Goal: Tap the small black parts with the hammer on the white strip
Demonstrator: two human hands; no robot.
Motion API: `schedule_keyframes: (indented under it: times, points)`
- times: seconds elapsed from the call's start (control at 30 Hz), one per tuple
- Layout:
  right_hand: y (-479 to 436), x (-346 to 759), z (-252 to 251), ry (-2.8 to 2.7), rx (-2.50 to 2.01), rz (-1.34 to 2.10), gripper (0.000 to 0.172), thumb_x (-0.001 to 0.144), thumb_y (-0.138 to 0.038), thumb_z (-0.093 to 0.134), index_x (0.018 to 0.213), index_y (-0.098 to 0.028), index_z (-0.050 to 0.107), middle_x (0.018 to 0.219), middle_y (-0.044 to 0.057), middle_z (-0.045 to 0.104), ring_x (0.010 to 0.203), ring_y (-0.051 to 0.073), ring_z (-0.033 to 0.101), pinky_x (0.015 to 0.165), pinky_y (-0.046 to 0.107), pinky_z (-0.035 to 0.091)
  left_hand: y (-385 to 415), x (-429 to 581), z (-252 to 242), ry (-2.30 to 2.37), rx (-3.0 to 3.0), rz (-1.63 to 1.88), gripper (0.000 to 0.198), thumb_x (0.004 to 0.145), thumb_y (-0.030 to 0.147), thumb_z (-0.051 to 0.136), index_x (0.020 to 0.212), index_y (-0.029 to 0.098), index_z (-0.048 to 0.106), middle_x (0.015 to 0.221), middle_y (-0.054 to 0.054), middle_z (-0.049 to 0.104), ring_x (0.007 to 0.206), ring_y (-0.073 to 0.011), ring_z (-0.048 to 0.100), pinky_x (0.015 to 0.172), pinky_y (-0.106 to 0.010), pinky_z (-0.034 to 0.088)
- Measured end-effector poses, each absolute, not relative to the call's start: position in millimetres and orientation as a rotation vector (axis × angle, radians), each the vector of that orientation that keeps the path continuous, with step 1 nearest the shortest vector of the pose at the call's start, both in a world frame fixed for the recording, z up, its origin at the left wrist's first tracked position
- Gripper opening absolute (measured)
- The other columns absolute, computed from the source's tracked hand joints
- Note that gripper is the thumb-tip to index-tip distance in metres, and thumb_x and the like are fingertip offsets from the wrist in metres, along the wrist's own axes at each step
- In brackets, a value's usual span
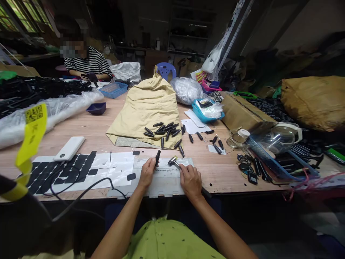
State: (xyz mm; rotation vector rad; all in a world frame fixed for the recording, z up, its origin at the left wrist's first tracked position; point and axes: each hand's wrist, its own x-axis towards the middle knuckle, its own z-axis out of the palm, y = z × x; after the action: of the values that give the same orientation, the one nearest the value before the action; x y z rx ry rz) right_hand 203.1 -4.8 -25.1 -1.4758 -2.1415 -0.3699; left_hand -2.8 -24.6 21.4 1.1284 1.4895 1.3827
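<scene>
My left hand (147,173) is closed round a black cylindrical piece (157,157), which stands up out of the fingers. In my right hand (191,181) is a small hammer (172,161), its head pointing left, close to the black piece but apart from it. Both hands are over a grey plate (167,181) at the table's front edge. Beyond them, several similar black pieces (167,135) lie in a loose pile on a beige cloth bag (151,104), with others scattered to its right.
Left of my hands lie a white sheet with black patches (107,163), a white power bank (69,148) and a cable. A blue basket (283,158), glass jug (285,135) and cardboard box (242,113) stand right. A person in stripes (94,63) sits across the table.
</scene>
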Motion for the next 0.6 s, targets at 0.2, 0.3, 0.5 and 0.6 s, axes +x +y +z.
schedule_keyframes:
  times: [0.2,0.3,0.5,0.6]
  points:
    - [-6.4,202.3,-25.3,-2.150,-1.523,-0.344,0.027,0.095,-0.018,0.056,0.115,-0.026,0.072,0.085,0.005,0.058,0.082,0.020,0.046,0.074,0.032,0.030,-116.1,12.1,8.7,1.123,1.220,0.853,0.048,0.080,0.065,0.065,0.086,0.018,0.066,0.070,-0.001,0.064,0.066,-0.0150,0.056,0.064,-0.027,0.044]
    - [-6.5,202.5,-25.6,-2.149,-1.508,-0.346,0.027,0.095,-0.018,0.055,0.114,-0.026,0.073,0.085,0.005,0.058,0.082,0.020,0.047,0.073,0.032,0.030,-138.6,13.9,-18.4,1.366,1.308,0.553,0.035,0.081,0.052,0.067,0.084,0.017,0.071,0.071,-0.001,0.066,0.069,-0.0165,0.058,0.065,-0.027,0.042]
    - [-5.0,201.0,-27.6,-2.131,-1.497,-0.335,0.027,0.093,-0.016,0.057,0.113,-0.026,0.073,0.084,0.004,0.057,0.081,0.020,0.047,0.074,0.032,0.030,-121.2,11.9,-68.3,1.964,1.264,0.104,0.029,0.090,0.035,0.053,0.093,0.021,0.078,0.089,-0.011,0.077,0.095,-0.0299,0.071,0.082,-0.037,0.051]
    - [-4.1,200.6,-28.7,-2.114,-1.490,-0.366,0.026,0.094,-0.017,0.056,0.112,-0.026,0.073,0.083,0.004,0.057,0.081,0.020,0.047,0.073,0.032,0.031,-104.6,18.7,-77.8,1.903,1.412,0.115,0.033,0.089,0.030,0.053,0.110,0.026,0.077,0.108,-0.011,0.078,0.112,-0.0300,0.069,0.098,-0.041,0.050]
